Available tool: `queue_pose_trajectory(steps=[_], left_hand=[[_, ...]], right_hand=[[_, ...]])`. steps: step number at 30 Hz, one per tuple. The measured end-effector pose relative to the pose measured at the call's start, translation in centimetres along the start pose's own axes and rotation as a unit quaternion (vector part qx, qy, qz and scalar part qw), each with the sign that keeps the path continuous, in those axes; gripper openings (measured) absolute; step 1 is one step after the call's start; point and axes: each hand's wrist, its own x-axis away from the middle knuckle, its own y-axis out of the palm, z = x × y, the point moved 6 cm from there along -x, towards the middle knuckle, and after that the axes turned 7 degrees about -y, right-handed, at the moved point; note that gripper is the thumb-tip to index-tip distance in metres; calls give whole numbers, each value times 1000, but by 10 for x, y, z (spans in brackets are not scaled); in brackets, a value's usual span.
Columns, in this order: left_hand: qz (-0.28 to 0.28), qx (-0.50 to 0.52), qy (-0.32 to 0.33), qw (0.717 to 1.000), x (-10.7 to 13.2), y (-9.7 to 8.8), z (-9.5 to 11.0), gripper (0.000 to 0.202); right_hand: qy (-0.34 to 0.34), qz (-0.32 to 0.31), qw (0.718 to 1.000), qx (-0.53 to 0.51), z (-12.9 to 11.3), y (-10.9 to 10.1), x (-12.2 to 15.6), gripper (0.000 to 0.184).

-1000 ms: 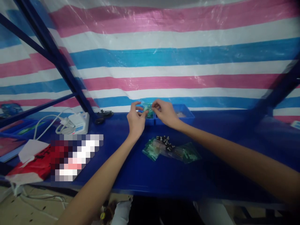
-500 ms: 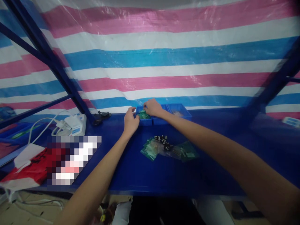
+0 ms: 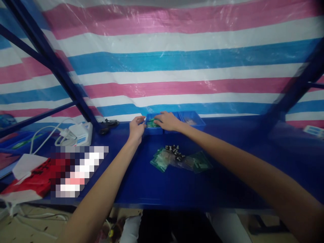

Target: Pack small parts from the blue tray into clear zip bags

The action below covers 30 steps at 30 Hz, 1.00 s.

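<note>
My left hand is beside the left wall of a small blue bin, its fingers bent toward the rim and apart from the thumb. Whether it touches the bin is hard to make out. Green packets lie in that bin. From the right, my right hand reaches across a second blue bin, with spread fingertips down at the green packets; no packet is visibly lifted. Nearer to me on the blue table is a pile of green and clear plastic bags with several small black-and-silver parts.
A third blue bin at the right holds small pale items. At the left are a white power strip with cables, a black object and a red-and-white bag. Blue frame posts and a striped sheet stand behind.
My left hand has shifted slightly left, away from the bin's packets. My right hand's fingers have spread and flattened over the green packets. The view has shifted slightly.
</note>
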Motion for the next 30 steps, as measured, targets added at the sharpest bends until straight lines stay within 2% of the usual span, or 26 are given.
queue_pose_trajectory(steps=[5,10,12,15,17,19,21,25,30], left_hand=[[16,27,-22,999,3,-4,1,40],[68,-6,23,997,8,-7,4,34],[77,-65,68,993,11,-6,10,34],[74,-175,207,960,24,2,31,33],[57,-235,301,922,39,13,45,29],[7,-266,345,900,55,27,52,25],[-43,-293,371,880,72,43,55,25],[-126,-353,401,836,98,66,50,24],[-172,-392,395,813,100,75,36,23]], right_hand=[[6,-22,999,-33,1,4,-4,34],[9,-15,999,-37,-3,0,-2,31],[-3,-1,1000,-21,-8,-7,0,31],[-39,38,998,22,-20,-25,13,33],[-65,63,995,37,-30,-39,32,33],[-66,71,995,31,-36,-52,59,33],[-60,47,997,-3,-39,-57,88,29],[-40,2,995,-95,-39,-49,135,19],[-54,-6,990,-130,-43,-35,147,19]])
